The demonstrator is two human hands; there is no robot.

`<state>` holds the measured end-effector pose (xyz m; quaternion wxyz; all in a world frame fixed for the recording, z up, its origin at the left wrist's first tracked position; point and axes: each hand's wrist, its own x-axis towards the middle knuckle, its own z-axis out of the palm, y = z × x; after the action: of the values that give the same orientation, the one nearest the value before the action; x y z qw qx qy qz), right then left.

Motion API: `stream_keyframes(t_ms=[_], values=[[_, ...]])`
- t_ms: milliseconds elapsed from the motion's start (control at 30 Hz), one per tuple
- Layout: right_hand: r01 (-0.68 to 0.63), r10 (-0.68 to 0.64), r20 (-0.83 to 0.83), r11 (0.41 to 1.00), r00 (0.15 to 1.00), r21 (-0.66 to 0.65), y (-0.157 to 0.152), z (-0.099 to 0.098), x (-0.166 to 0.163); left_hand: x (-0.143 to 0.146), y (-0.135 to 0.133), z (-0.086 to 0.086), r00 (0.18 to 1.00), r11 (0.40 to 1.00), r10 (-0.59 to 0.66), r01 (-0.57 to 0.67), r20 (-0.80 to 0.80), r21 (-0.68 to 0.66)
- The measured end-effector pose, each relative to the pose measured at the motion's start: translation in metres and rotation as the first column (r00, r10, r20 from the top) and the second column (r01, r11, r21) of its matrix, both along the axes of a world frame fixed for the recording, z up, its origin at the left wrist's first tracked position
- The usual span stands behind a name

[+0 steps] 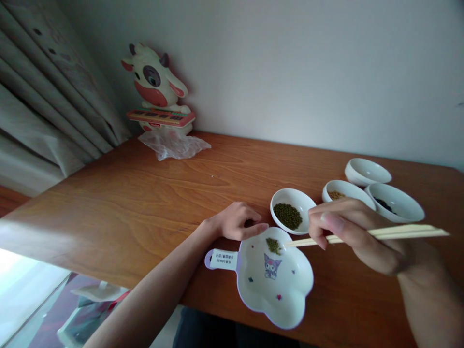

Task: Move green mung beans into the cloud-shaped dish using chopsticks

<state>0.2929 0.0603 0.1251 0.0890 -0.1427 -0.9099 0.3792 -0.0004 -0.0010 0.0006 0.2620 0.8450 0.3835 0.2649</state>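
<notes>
A white, flower-shaped dish with a purple rim, a labelled handle and a cartoon print lies near the table's front edge. My left hand rests at its far left rim, thumb on the edge and the other fingers curled. My right hand grips a pair of light wooden chopsticks, whose tips are inside the dish beside a small heap of green mung beans. Just behind the dish stands a white bowl holding more mung beans; my right hand overlaps its right edge.
At the right are a bowl of tan beans, a bowl with dark beans, and another white bowl behind. Crumpled clear plastic lies before a cow toy keyboard by the wall. A curtain hangs left.
</notes>
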Motion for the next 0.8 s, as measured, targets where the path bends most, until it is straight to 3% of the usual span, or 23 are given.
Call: stream_keyframes(t_ms=[433,800], values=[[-0.037,0.036,0.1,0.999,0.994,0.011,-0.008,-0.006,-0.017,-0.001,0.0,0.0,0.999,1.0,0.004,-0.005,-0.053,-0.029],[-0.056,0.058,0.067,0.998,0.996,-0.038,-0.005,-0.012,-0.021,-0.003,0.0,-0.005,0.999,1.0,-0.003,0.001,-0.049,-0.031]])
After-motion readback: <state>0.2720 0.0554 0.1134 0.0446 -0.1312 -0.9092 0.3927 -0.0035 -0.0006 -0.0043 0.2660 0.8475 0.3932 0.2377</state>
